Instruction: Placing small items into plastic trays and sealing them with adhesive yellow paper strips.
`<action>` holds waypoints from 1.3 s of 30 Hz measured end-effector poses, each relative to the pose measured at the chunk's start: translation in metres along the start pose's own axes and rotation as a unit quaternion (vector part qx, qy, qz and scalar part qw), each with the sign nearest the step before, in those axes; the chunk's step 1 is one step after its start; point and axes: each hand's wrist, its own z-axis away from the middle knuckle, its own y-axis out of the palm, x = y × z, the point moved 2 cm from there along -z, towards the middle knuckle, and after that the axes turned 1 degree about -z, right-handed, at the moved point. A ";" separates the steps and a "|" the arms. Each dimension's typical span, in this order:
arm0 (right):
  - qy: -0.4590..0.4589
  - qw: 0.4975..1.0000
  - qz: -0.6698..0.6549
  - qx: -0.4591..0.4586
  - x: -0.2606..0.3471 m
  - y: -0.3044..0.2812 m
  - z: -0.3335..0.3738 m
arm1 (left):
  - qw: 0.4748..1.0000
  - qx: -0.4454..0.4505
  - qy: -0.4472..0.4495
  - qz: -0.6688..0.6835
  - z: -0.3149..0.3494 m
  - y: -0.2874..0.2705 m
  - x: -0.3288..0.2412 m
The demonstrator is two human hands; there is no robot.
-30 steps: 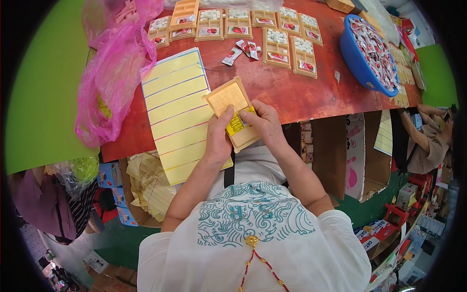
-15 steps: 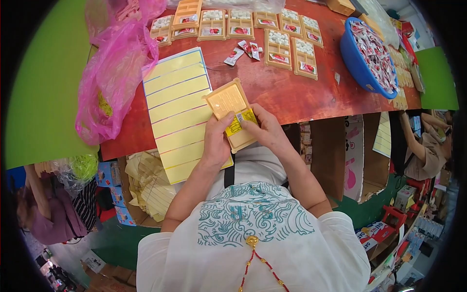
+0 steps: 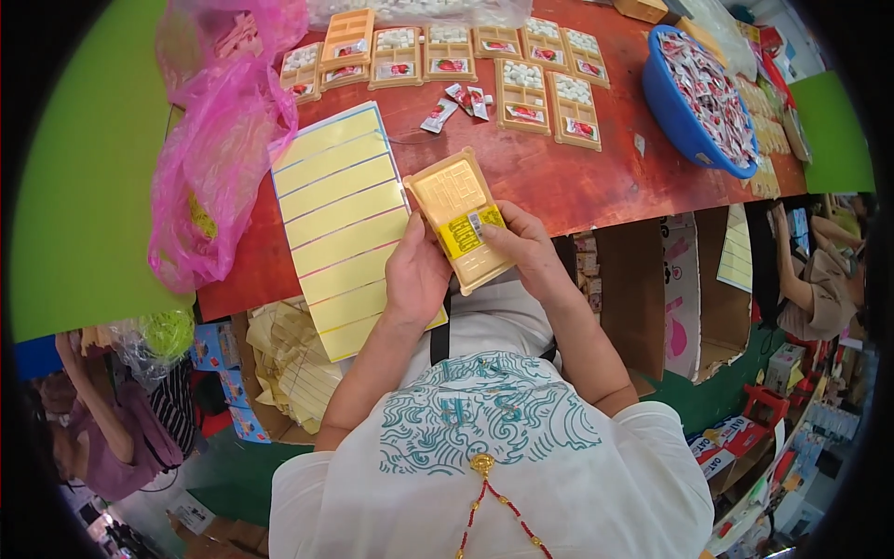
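Observation:
Both my hands hold a tan plastic tray [image 3: 454, 191], tilted with its molded underside up, just off the table's near edge. A yellow label [image 3: 458, 235] with a small white patch lies across it. My left hand [image 3: 417, 279] cradles the tray's left edge, its fingers partly hidden beneath. At the right edge my right hand [image 3: 533, 247] grips it, thumb pressed on the label. Just left of the tray lies a sheet of yellow label strips [image 3: 333, 200], overhanging the table edge.
Filled tan trays [image 3: 396, 70] stand along the back of the red table [image 3: 596, 191], near loose red-and-white sachets [image 3: 438, 115]. A blue basin [image 3: 694, 140] of sachets is at right. Pink plastic bags [image 3: 219, 168] lie left. Under the table are cardboard boxes [image 3: 633, 298]. Other people are at both sides.
My left thumb has come off the label to the tray's side. The tray has shifted slightly right, showing more of the label. My right thumb stays on it.

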 end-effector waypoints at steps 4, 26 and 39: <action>-0.076 0.990 0.118 -0.030 -0.010 -0.006 0.006 | 0.994 0.004 0.034 -0.104 -0.004 0.008 0.012; -0.161 0.955 -0.170 -0.182 0.010 -0.083 0.065 | 0.969 0.047 -0.073 -0.230 -0.020 0.051 0.073; -0.065 0.898 -0.145 -0.410 -0.086 -0.199 0.154 | 0.828 0.148 -0.173 -0.512 -0.015 0.034 0.091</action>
